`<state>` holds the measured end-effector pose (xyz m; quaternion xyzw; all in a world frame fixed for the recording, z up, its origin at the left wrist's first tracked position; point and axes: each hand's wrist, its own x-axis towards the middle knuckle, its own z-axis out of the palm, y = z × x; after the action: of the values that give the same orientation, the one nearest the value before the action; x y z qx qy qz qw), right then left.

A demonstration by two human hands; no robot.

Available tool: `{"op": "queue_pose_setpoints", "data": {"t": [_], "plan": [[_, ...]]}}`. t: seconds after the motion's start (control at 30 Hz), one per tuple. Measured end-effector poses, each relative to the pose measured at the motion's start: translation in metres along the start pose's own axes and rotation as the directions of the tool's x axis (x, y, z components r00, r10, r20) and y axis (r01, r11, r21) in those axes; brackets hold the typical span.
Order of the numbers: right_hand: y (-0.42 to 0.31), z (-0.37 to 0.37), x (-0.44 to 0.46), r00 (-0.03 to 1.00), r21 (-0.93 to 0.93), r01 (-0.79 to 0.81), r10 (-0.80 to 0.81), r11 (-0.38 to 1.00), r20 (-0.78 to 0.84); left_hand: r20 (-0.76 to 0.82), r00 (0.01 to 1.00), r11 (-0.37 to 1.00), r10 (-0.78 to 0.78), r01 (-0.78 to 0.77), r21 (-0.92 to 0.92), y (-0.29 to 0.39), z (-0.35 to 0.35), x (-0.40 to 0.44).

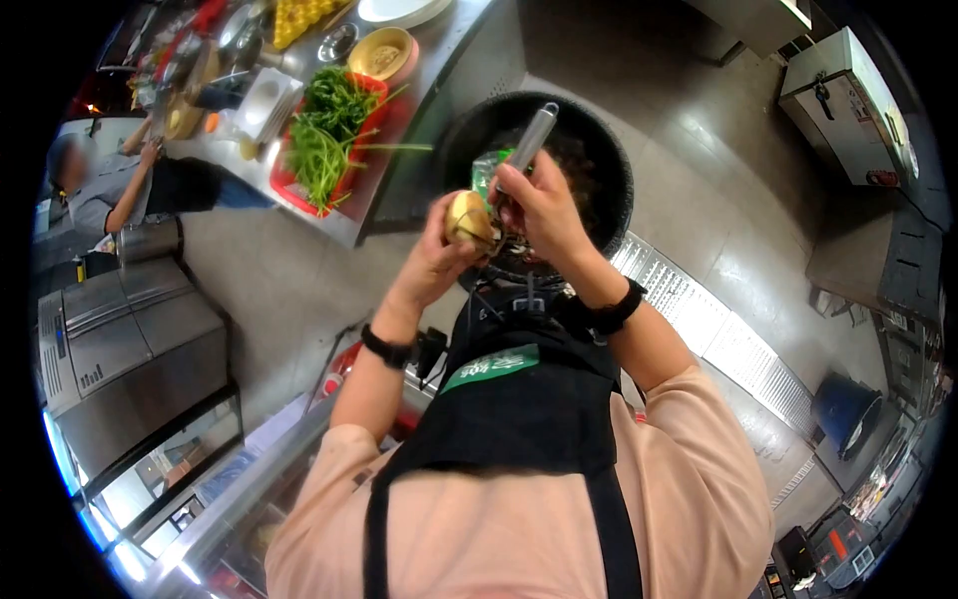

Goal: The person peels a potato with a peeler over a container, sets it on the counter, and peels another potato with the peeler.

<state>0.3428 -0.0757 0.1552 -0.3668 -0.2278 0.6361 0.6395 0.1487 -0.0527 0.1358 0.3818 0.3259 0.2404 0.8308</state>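
Note:
In the head view, my left hand point(431, 262) is wrapped around a potato point(467, 216). Part of the potato is pale yellow and bare, while brown skin shows on its lower side. My right hand point(550, 212) grips a vegetable peeler point(536, 134) by its silver handle, which points up and away from me. The peeler's head is close to the right side of the potato, partly hidden by my fingers; whether it touches cannot be made out. Both hands are over a large black bin point(623, 190) with dark scraps and a green-and-white wrapper inside.
A steel counter point(399, 165) at upper left carries a red basket point(371, 140) of leafy greens point(324, 140), a round bowl point(384, 55) and stacked white dishes point(267, 105). Another person point(110, 190) stands at far left. A floor drain grate point(733, 339) runs to my right.

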Motion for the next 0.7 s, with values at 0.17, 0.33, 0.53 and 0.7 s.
{"op": "queue_pose_setpoints", "data": {"t": [0.17,0.33,0.53,0.7], "plan": [[0.01,-0.015,0.014,0.991,0.082,-0.125,0.128,0.989,-0.038,-0.031,0.999,0.998,-0.01,0.008,-0.055,-0.004,0.003,0.001],[0.02,-0.078,0.046,0.911,-0.133,0.044,-0.094,0.99,-0.402,0.232,0.973,0.985,0.003,0.037,-0.167,0.004,0.005,-0.009],[-0.005,-0.029,0.014,0.978,0.022,0.031,-0.026,0.999,-0.209,0.112,0.99,0.993,-0.087,0.095,-0.064,0.006,0.001,-0.007],[0.011,-0.017,0.009,0.996,0.1,-0.03,0.038,0.995,-0.082,0.102,0.994,0.998,-0.036,0.041,-0.047,-0.004,0.003,-0.003]]}}
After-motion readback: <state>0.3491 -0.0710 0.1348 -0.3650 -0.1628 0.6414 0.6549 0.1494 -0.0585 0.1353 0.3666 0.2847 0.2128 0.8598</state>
